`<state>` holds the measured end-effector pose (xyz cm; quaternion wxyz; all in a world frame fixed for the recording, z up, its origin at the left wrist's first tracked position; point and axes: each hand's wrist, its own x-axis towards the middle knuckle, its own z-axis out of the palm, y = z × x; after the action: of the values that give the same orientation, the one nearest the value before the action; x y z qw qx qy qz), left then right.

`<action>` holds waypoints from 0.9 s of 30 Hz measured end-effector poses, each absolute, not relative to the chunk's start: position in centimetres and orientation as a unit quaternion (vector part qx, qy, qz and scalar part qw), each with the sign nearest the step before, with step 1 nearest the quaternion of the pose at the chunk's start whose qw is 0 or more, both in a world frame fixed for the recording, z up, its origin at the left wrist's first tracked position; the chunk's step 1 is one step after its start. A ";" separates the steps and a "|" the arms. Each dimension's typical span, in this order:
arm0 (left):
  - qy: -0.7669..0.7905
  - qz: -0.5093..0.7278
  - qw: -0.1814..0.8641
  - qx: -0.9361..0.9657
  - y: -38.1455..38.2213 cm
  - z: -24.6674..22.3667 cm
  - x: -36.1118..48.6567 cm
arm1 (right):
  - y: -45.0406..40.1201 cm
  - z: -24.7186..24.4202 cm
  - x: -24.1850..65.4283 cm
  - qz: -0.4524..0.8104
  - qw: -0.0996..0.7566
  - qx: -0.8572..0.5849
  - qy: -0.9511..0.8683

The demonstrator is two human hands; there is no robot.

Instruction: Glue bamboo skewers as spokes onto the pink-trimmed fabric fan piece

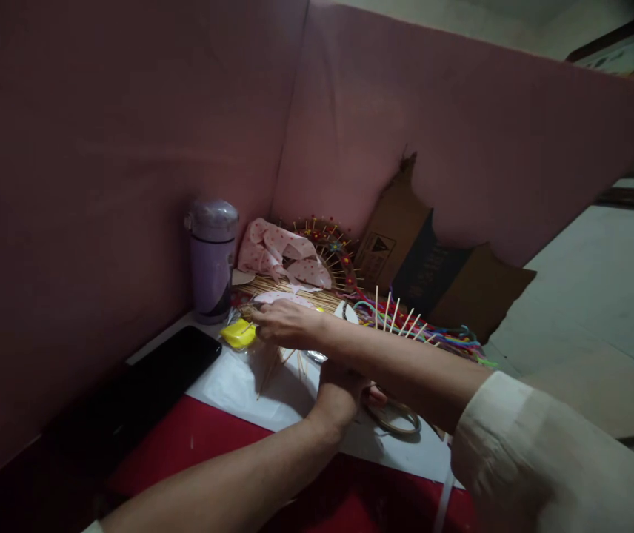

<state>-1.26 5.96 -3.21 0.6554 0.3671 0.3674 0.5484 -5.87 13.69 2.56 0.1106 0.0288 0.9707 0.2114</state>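
Note:
My right hand (281, 323) reaches across to the left, with its fingers closed beside a bright yellow packet (238, 334). Something small and brownish is at its fingertips, too blurred to name. My left hand (344, 386) is under the right forearm and partly hidden by it. Its fingers look closed at the end of a thin brown hoop (406, 428). Behind the right forearm, several pale sticks (396, 314) stand up in a fan; the forearm hides where they begin.
A purple bottle (212, 266) and a black phone (187, 359) are on the left. Behind lie pink dotted cloth (272, 248), a stick-rimmed ornament (344, 259), colourful strands (455, 338) and torn cardboard (395, 229). White paper (228, 389) covers part of the red table (184, 444).

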 end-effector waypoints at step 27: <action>0.329 0.468 0.707 0.415 4.0 -2.2 -1.6 | 3.3 4.8 17.6 -0.454 -0.553 0.376 0.589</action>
<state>-1.65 3.98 -2.18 0.7070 0.4153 0.3291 0.4684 17.55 3.32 4.77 -0.5526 0.3761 0.5893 -0.4539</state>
